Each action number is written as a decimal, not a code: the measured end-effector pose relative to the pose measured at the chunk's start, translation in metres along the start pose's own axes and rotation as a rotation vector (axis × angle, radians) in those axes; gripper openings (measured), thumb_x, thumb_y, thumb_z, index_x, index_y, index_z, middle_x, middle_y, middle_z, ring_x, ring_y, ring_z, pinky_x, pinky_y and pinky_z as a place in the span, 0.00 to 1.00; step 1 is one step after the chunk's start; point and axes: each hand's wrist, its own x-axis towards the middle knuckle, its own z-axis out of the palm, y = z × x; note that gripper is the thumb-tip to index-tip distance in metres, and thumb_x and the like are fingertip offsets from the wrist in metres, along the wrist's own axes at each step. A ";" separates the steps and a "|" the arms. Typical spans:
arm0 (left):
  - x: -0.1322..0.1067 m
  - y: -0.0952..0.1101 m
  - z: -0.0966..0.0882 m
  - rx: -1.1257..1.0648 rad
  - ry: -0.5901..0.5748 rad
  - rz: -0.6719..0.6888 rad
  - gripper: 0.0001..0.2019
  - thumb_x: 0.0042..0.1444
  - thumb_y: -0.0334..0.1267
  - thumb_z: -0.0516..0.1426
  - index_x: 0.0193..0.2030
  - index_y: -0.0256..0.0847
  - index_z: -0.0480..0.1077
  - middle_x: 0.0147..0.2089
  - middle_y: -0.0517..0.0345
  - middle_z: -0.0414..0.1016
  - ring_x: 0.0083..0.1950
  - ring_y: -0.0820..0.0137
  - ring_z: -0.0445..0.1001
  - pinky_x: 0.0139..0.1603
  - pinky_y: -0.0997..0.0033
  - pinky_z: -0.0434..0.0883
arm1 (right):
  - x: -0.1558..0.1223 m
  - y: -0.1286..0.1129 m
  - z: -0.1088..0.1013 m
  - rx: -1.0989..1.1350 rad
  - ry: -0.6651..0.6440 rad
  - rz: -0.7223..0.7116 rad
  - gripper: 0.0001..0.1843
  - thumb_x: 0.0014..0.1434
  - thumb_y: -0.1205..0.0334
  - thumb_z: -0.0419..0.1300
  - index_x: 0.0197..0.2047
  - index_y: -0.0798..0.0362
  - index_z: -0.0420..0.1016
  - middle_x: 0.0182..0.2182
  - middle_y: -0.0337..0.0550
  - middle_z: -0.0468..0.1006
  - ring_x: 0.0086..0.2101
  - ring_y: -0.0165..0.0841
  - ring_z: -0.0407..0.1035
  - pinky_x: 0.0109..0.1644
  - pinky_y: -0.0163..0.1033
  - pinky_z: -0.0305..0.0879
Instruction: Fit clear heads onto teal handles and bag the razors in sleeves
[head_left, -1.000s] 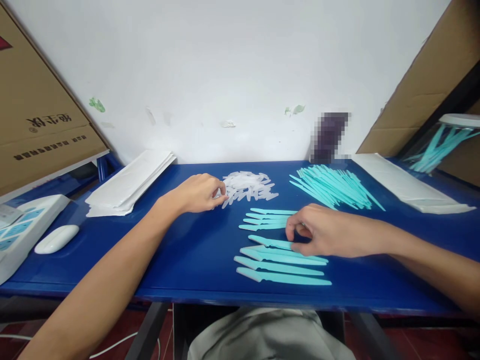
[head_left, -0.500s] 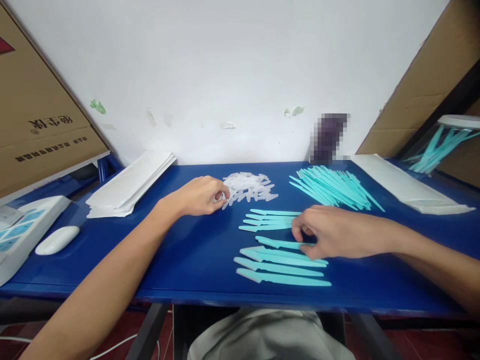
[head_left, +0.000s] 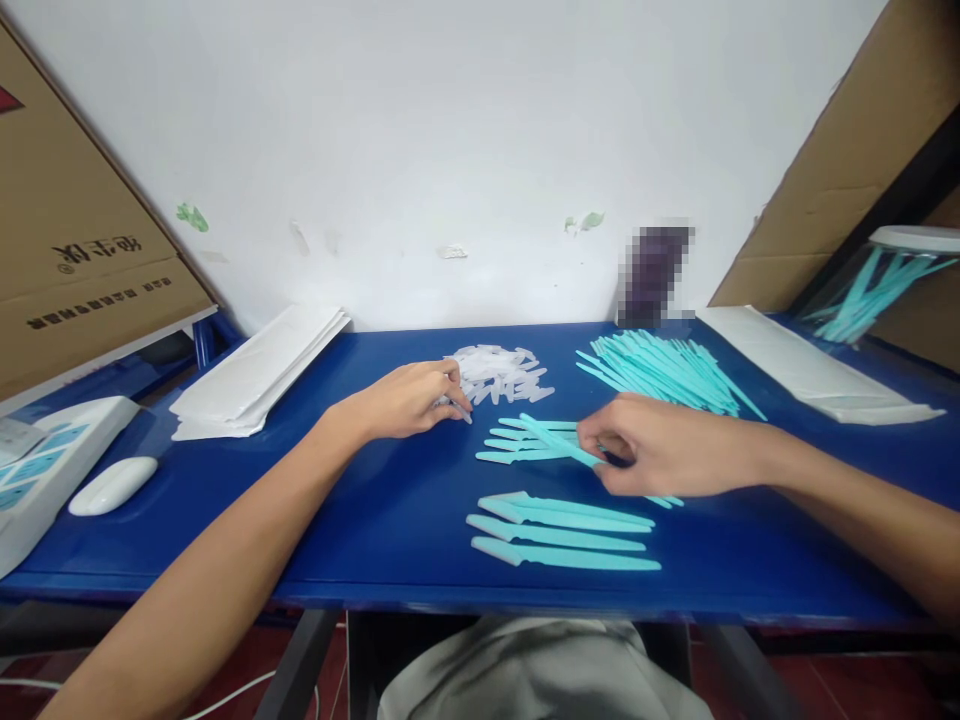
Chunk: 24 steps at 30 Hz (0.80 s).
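Note:
My right hand (head_left: 660, 445) pinches a turquoise plastic stick (head_left: 559, 440), lifted at a slant over the upper row of turquoise sticks (head_left: 517, 445) on the blue table (head_left: 375, 510). My left hand (head_left: 409, 400) is closed at the near edge of the pile of clear plastic caps (head_left: 499, 372), with one clear cap (head_left: 461, 408) between its fingertips. A lower row of turquoise sticks (head_left: 559, 530) lies nearer to me. A loose heap of the same sticks (head_left: 664, 370) sits behind my right hand.
White paper sleeves are stacked at the back left (head_left: 259, 370) and back right (head_left: 810, 375). A white mouse (head_left: 112, 485) and a white device (head_left: 37, 465) lie at the left edge. Cardboard boxes flank both sides. A clear container of sticks (head_left: 874, 290) stands far right.
My right hand has lifted one turquoise stick from the lower row and raised it toward the upper row. My left hand has drawn a clear cap out of the pile.

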 end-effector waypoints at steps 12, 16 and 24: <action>0.001 0.013 -0.001 -0.096 -0.040 0.051 0.08 0.65 0.40 0.59 0.45 0.44 0.79 0.44 0.56 0.80 0.48 0.64 0.70 0.49 0.66 0.65 | 0.017 0.026 0.000 0.110 0.367 0.041 0.14 0.56 0.62 0.55 0.23 0.49 0.53 0.19 0.30 0.52 0.22 0.28 0.47 0.29 0.38 0.44; 0.000 0.011 -0.002 -0.155 -0.068 0.015 0.11 0.65 0.41 0.59 0.51 0.45 0.78 0.46 0.55 0.79 0.49 0.64 0.71 0.49 0.67 0.66 | 0.016 0.028 0.001 0.157 0.356 0.039 0.15 0.56 0.62 0.56 0.24 0.49 0.53 0.19 0.30 0.52 0.22 0.28 0.47 0.29 0.38 0.45; -0.001 0.016 -0.006 -0.206 -0.056 0.003 0.07 0.64 0.36 0.57 0.44 0.43 0.77 0.45 0.55 0.79 0.48 0.65 0.74 0.49 0.66 0.68 | 0.016 0.025 0.003 0.194 0.359 0.038 0.15 0.56 0.62 0.55 0.24 0.49 0.52 0.19 0.30 0.52 0.23 0.27 0.48 0.29 0.38 0.45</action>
